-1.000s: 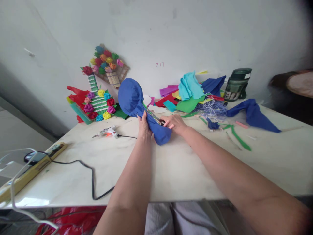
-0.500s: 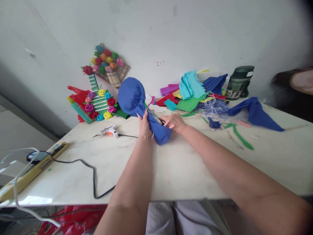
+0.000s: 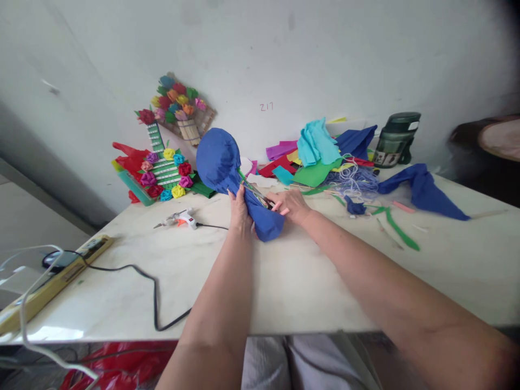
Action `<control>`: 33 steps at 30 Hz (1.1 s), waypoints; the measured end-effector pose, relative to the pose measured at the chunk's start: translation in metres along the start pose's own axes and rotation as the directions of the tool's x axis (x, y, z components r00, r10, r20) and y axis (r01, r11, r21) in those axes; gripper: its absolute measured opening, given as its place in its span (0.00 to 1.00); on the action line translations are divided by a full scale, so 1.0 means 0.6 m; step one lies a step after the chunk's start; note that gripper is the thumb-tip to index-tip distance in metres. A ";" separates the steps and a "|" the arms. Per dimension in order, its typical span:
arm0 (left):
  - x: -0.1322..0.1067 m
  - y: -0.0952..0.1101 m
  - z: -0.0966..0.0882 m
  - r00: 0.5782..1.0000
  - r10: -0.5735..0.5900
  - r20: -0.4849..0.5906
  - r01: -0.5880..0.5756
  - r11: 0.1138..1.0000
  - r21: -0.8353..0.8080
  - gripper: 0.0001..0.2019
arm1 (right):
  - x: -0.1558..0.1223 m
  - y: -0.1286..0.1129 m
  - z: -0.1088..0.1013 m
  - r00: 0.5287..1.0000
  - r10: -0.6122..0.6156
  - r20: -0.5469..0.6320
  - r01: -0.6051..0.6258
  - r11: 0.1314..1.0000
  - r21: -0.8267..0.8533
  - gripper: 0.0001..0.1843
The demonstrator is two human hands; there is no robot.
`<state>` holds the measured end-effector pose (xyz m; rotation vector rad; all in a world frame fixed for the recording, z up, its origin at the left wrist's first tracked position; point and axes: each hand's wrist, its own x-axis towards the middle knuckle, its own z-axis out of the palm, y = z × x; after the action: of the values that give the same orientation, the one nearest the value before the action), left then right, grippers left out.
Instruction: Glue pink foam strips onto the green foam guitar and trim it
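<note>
A ball wrapped in blue cloth (image 3: 218, 158) leans up from the white table (image 3: 284, 281), its loose cloth tail gathered below it. My left hand (image 3: 239, 212) is closed round the gathered neck of that blue cloth. My right hand (image 3: 291, 203) is closed on a pair of scissors (image 3: 260, 196) with pink handles; the blades lie against the cloth at the neck. A green stem or strip shows beside the blades.
A white glue gun (image 3: 182, 218) with a black cord (image 3: 154, 292) lies left of my hands. Paper-flower crafts (image 3: 164, 170) lean against the wall. Coloured cloth scraps (image 3: 317, 154), blue yarn (image 3: 353, 181), a blue cloth (image 3: 422, 189) and a dark green jar (image 3: 394, 140) lie to the right.
</note>
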<state>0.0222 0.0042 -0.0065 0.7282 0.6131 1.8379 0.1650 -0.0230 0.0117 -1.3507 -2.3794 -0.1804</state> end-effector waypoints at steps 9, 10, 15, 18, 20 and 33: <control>0.001 -0.001 -0.001 1.000 -0.020 -0.011 0.020 1.000 0.012 0.23 | 0.002 -0.005 0.005 1.000 -0.008 -0.012 0.008 1.000 -0.017 0.16; 0.000 -0.001 -0.001 1.000 -0.019 -0.012 0.019 1.000 0.014 0.23 | 0.002 -0.006 0.005 1.000 -0.004 -0.012 0.004 1.000 -0.018 0.16; 0.003 -0.002 0.000 0.999 -0.012 -0.042 0.012 1.000 0.000 0.21 | 0.001 -0.008 0.006 1.000 0.005 -0.010 -0.005 1.000 -0.025 0.15; 0.005 -0.003 -0.001 0.999 -0.005 -0.041 0.004 1.000 -0.016 0.21 | 0.001 -0.008 0.006 1.000 0.008 -0.002 -0.008 1.000 -0.014 0.16; 0.004 -0.002 -0.002 1.000 0.002 -0.021 -0.002 1.000 -0.023 0.20 | 0.002 -0.007 0.006 1.000 0.012 0.009 -0.012 1.000 -0.004 0.16; 0.001 -0.004 -0.003 1.000 -0.012 -0.021 0.012 1.000 0.026 0.22 | 0.003 -0.001 0.012 1.000 -0.004 -0.005 0.003 1.000 -0.007 0.15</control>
<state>0.0222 0.0052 -0.0091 0.7220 0.6544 1.8313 0.1617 -0.0198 0.0061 -1.3479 -2.3792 -0.1936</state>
